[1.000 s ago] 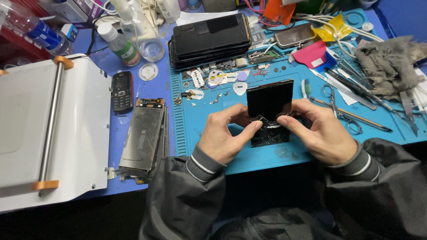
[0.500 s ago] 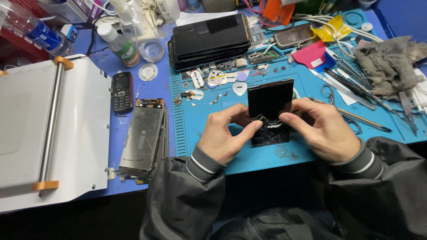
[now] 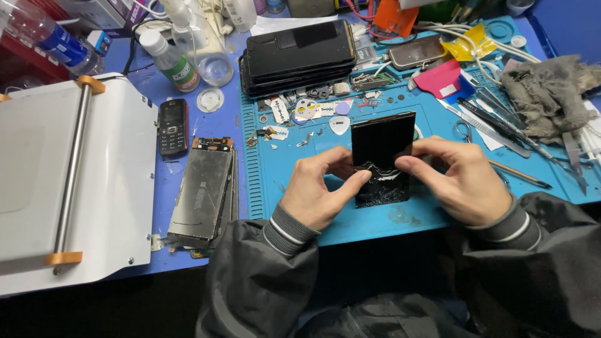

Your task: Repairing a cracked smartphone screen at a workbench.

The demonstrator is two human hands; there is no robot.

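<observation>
While both hands pinch it from either side, the black phone screen panel (image 3: 382,147) sits tilted up over the middle of the blue work mat (image 3: 400,219), its lower end cracked and flaking. The left hand (image 3: 322,188) grips the left edge with thumb and fingertips, and the right hand (image 3: 460,178) has the right edge clamped the same way (looks like a thin film or glass layer is lifting between the thumbs, but it's too small to be sure).

Just past the panel on the mat are small white picks and loose bits, then a stack of dark phones (image 3: 300,56) further back. Off to the right are tweezers and other thin tools (image 3: 501,128), a pink card (image 3: 441,78), a yellow piece and a grey rag (image 3: 548,94).

Left of the mat, on the blue table (image 3: 194,122), lie a stripped metal phone frame (image 3: 203,191), a small black keypad phone (image 3: 172,125) and a white machine with a steel bar (image 3: 69,181). At the back left stand a clear squeeze bottle with a green label (image 3: 169,59) and a water bottle with a blue label (image 3: 47,37).
</observation>
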